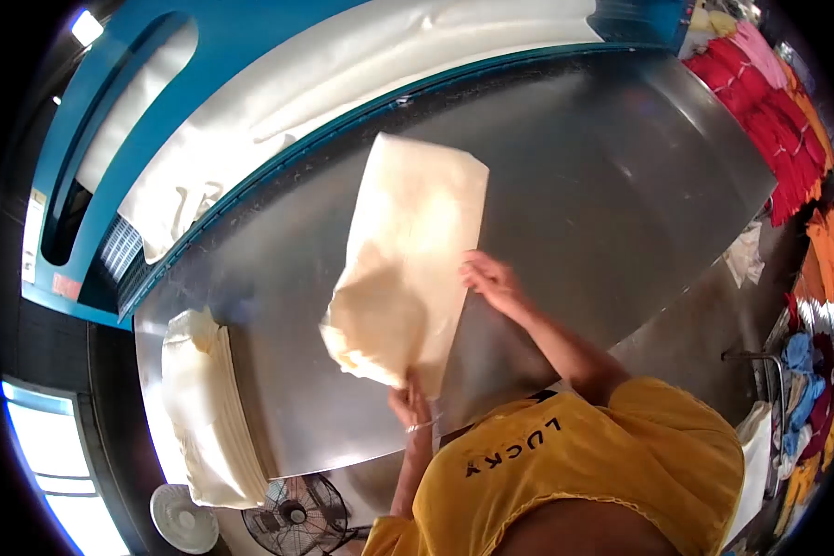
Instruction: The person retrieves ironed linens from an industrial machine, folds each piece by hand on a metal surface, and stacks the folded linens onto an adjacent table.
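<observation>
A folded cream cloth [415, 222] slants across the metal table [584, 213] in front of me, its near left corner crumpled and in shadow. My left hand [410, 403] is closed on the cloth's near end, with a thin bracelet at the wrist. At the cloth's right edge, my right hand [493, 281] has its fingers bent and pinched against the fabric. To the left, a stack of folded cream cloths [208, 408] lies along the table's end.
Behind the table stands a blue machine frame [125, 167] with wide white fabric [343, 83] on it. Red cloth bundles [751, 116] are piled at the far right. Below the left end are a black fan [295, 514] and a white fan [183, 517]. Coloured cloths [802, 380] hang lower right.
</observation>
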A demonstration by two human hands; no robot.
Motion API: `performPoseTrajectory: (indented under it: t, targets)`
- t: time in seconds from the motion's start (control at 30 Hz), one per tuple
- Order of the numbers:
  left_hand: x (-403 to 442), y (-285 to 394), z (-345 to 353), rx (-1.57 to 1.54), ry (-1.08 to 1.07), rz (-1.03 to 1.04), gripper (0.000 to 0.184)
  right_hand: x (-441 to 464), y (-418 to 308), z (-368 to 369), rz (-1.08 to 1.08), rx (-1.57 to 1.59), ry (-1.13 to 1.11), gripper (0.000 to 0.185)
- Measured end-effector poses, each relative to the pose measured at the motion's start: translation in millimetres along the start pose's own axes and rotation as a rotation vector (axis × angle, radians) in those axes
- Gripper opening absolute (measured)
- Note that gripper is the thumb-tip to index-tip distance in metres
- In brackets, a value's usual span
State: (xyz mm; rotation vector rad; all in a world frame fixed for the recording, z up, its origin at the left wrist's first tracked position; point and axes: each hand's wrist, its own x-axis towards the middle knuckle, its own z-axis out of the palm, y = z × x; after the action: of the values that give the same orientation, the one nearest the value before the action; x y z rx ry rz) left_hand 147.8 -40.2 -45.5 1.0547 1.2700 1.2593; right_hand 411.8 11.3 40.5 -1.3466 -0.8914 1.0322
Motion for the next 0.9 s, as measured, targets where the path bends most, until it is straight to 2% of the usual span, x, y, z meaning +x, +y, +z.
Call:
performPoseTrajectory:
  t: [0.03, 0.1, 0.13, 0.2, 0.27, 0.3, 0.33, 0.37, 0.4, 0.43, 0.47, 0.53, 0.6, 0.67, 0.73, 0.8, 0.87, 0.9]
  targets:
    - [-4, 24, -6, -0.040, 0.116, 0.033, 0.041, 1, 14, -16, 0.074, 0.018, 0.094, 0.034]
    - [-1, 50, -26, 0.246, 0.362, 0.238, 0.054, 4, 19, -29, 0.202, 0.056, 0.207, 0.044]
    - [4, 43, -33, 0.140, 0.294, 0.147, 0.051, 6, 18, -29, 0.257, 0.091, 0.221, 0.049]
    - [25, 31, -35, -0.086, 0.182, -0.014, 0.045, 21, 13, -17, 0.280, 0.221, 0.107, 0.054]
    - [30, 49, -30, -0.062, 0.071, -0.314, 0.028, 48, 44, -9, 0.243, 0.243, 0.003, 0.046]
    - [26, 68, -28, -0.058, 0.077, -0.233, 0.020, 62, 57, -12, 0.293, 0.150, 0.034, 0.045]
    - [26, 86, -29, -0.054, 0.086, -0.151, 0.013, 68, 45, -5, 0.270, 0.204, 0.030, 0.045]
    - [29, 95, -43, -0.196, 0.090, -0.159, 0.014, 78, 47, -3, 0.262, 0.241, 0.051, 0.049]
    - [33, 105, -55, -0.339, 0.089, -0.165, 0.015, 89, 42, 12, 0.222, 0.287, 0.169, 0.048]
    - [35, 129, -74, -0.345, 0.081, -0.226, 0.015, 93, 30, 37, 0.104, 0.299, 0.229, 0.043]
    - [41, 132, -102, -0.319, 0.115, -0.192, 0.015, 105, 32, 61, 0.029, 0.290, 0.209, 0.040]
    - [53, 139, -169, -0.250, 0.145, -0.143, 0.015, 108, -1, 145, 0.075, 0.262, 0.168, 0.036]
    - [64, 166, -239, -0.244, 0.233, -0.025, 0.015, 110, -36, 239, -0.028, 0.278, -0.027, 0.028]
    - [62, 195, -303, -0.384, 0.382, 0.094, 0.015, 106, -84, 332, -0.112, 0.280, -0.143, 0.022]
    - [49, 228, -351, -0.271, 0.628, 0.205, 0.020, 95, -119, 410, -0.184, 0.384, -0.276, 0.022]
    - [36, 242, -403, -0.102, 0.612, 0.321, 0.026, 98, -120, 465, -0.277, 0.309, -0.396, 0.022]
    - [34, 239, -434, 0.060, 0.753, 0.347, 0.027, 94, -119, 514, -0.294, 0.093, -0.408, 0.021]
    - [40, 241, -436, 0.029, 0.834, 0.382, 0.026, 94, -111, 541, -0.315, 0.080, -0.420, 0.020]
